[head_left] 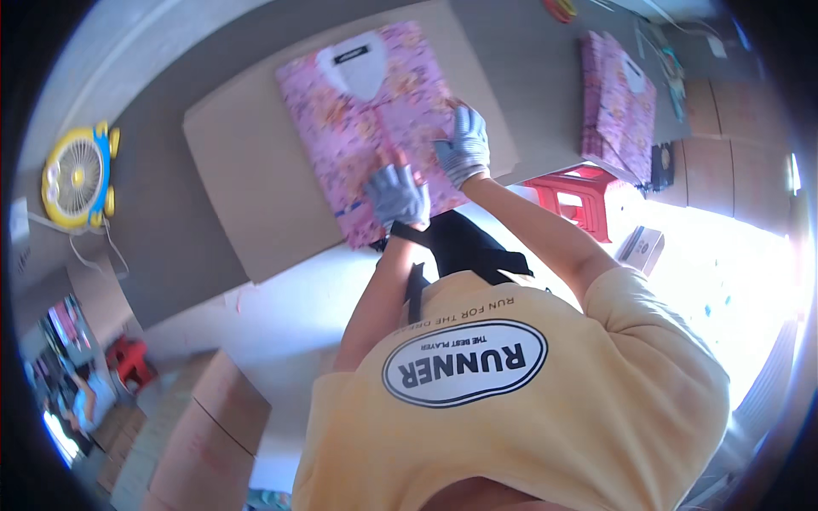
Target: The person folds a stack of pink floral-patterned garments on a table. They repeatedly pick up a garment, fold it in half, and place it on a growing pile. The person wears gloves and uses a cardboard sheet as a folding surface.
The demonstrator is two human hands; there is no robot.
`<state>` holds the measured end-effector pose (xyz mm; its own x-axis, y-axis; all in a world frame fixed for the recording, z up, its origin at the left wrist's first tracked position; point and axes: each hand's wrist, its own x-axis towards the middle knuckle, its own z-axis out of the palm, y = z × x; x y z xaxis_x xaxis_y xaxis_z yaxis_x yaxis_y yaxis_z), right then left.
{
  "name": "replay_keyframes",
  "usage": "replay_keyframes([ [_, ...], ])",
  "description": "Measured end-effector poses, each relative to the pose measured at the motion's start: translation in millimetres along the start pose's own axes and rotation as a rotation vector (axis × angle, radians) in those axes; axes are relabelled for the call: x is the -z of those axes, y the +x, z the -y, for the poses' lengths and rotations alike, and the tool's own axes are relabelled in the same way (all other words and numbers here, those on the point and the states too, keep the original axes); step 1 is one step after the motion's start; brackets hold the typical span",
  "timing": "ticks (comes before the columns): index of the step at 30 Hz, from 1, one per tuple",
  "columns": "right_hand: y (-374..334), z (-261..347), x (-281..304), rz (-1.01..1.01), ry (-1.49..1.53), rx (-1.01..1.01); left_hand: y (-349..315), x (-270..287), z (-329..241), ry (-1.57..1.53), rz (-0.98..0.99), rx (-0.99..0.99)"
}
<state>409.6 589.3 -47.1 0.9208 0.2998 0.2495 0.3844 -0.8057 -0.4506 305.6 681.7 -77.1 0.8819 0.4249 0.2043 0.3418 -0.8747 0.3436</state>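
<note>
A folded pink floral shirt (328, 128) with a white inner neckline and a dark neck label lies on a flat sheet of cardboard (230, 170). On its lower middle, near the front placket, rests my left hand (398, 196), in a grey fingerless glove with the fingers stretched out. My right hand (466, 143), gloved alike, lies along the shirt's right side with its fingers extended. Both palms face down on the cloth, and neither hand grips anything that I can see.
The grey table (162, 255) carries a stack of folded pink floral shirts (615, 115) at right and a yellow-and-blue fan (78, 177) at left. A red stool (588, 200) stands by the right edge. Cardboard boxes (209, 434) stand lower left, where another person (92, 399) sits farther off.
</note>
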Motion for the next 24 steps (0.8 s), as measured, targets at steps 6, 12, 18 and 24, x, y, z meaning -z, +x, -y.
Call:
replay_keyframes([
  [6,-28.2,-19.4,6.3,0.439,0.219,-0.591,-14.1,-13.5,20.4,0.054,0.050,-0.021],
  [12,-14.7,-127.6,147.0,0.088,0.367,-0.427,17.6,8.7,-71.8,-0.346,0.096,-0.374],
  [18,7.2,-403.5,291.0,-0.443,0.421,-0.622,92.4,-64.1,-289.4,-0.574,0.196,-0.301],
  [24,12.5,-548.6,283.3,0.006,-0.611,-0.975,115.0,-117.3,-430.4,-0.316,0.616,0.062],
])
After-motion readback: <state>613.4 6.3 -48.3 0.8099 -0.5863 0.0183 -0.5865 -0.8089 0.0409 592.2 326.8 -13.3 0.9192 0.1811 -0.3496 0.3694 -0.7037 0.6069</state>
